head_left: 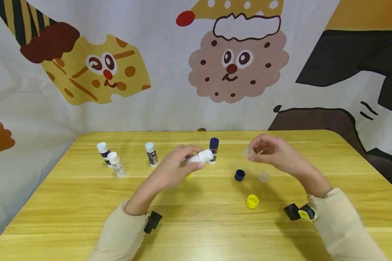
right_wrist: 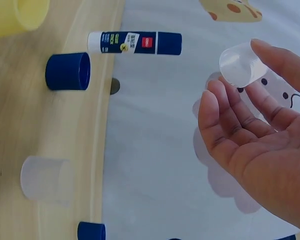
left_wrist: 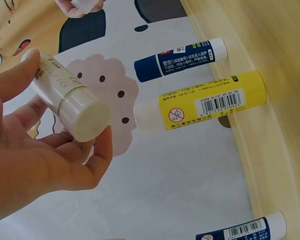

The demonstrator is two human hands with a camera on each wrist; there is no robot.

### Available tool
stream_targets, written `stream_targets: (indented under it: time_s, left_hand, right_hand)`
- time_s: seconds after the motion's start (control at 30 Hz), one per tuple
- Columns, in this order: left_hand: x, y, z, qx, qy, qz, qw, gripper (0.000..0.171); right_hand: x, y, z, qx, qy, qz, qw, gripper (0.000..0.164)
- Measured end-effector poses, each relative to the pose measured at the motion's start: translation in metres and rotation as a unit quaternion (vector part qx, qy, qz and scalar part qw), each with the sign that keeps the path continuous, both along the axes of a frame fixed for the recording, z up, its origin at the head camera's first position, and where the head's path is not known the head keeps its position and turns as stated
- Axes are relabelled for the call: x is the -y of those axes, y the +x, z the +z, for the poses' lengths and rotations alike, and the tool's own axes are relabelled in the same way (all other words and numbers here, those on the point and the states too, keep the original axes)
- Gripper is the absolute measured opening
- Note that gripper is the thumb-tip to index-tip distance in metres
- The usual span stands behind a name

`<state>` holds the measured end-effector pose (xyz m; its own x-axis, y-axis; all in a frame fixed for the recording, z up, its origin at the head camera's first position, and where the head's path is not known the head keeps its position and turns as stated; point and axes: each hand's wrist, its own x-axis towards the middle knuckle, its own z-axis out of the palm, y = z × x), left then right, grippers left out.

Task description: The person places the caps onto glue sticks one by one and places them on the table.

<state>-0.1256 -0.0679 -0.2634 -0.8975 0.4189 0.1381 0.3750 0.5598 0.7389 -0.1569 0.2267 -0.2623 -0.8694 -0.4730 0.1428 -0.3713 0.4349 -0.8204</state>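
Tilted in my left hand (head_left: pixel 173 166) is a white glue stick (head_left: pixel 205 156), gripped between thumb and fingers. Its barrel shows printed lettering in the left wrist view. My right hand (head_left: pixel 277 154) is raised at the right and pinches a clear cap (right_wrist: pixel 242 65) between thumb and fingertips. A yellow glue stick (left_wrist: pixel 212 102) stands uncapped near my left hand, which mostly hides it in the head view. Just beyond the white glue stick, a capped navy glue stick (head_left: pixel 213 145) stands upright.
Below my right hand, a navy cap (head_left: pixel 240 175), a second clear cap (head_left: pixel 264 177) and a yellow cap (head_left: pixel 252 201) lie on the wooden table (head_left: pixel 215 232). Three glue sticks with white tops (head_left: pixel 151 154) stand at the left. A printed cloth (head_left: pixel 170 108) hangs behind the table.
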Motion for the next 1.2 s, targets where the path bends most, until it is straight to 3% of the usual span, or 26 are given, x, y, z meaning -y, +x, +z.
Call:
stream_targets:
  time_s: [0.37,0.9,1.2]
  left_hand:
    - [0.002,0.002,0.001,-0.014,0.003,0.009,0.9998,0.032]
    - [0.001,0.002,0.0,-0.005,-0.005,0.02,0.9998,0.034]
    - [-0.002,0.001,-0.004,-0.01,-0.005,0.02,0.9997,0.033]
  right_hand:
    - [0.017,0.003,0.001,-0.002,0.006,0.019,1.0,0.019]
    - [0.044,0.009,0.001,0.013,-0.031,0.039,0.999,0.022]
    - [0.056,0.012,-0.002,0.018,-0.045,0.072,0.996,0.022]
